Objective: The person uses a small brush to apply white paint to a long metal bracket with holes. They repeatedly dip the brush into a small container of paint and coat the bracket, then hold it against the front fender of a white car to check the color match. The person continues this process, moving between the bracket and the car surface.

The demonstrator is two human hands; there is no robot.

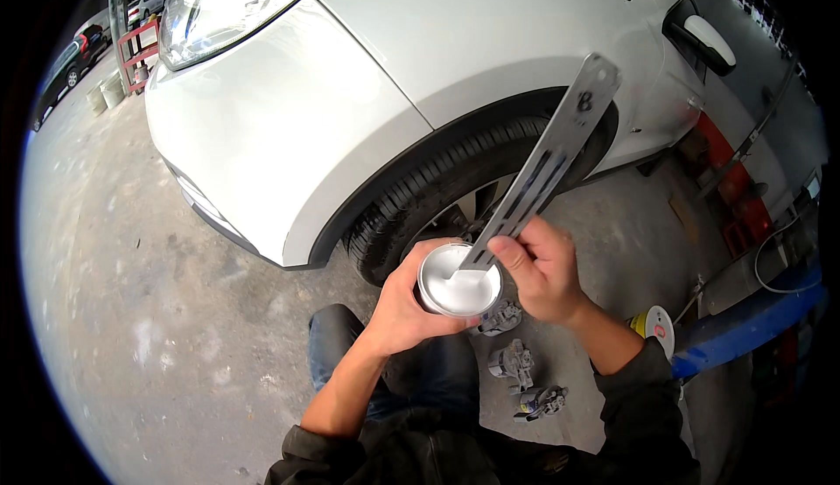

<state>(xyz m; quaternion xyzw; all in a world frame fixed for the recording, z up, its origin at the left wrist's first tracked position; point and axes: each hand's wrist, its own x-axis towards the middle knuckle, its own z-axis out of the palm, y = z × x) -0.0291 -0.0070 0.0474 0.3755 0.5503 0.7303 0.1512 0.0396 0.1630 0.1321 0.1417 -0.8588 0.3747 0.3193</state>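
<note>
My left hand (404,306) is wrapped round a small round cup (423,296) of white paint (462,293), held in front of my knees. Between the thumb and fingers of my right hand (544,273) is a long flat metal mixing stick (560,148) with slots along it. Its lower end dips into the paint near the cup's right rim, and its upper end leans away to the right. The fingers of my left hand behind the cup are partly hidden.
A white car fender (367,100) and front tire (446,170) stand just ahead. Several spray guns (514,362) lie on the concrete floor (210,327) below my right hand. A paint can (656,327) sits beside a blue beam (748,327) at right. A red rack (138,52) stands far left.
</note>
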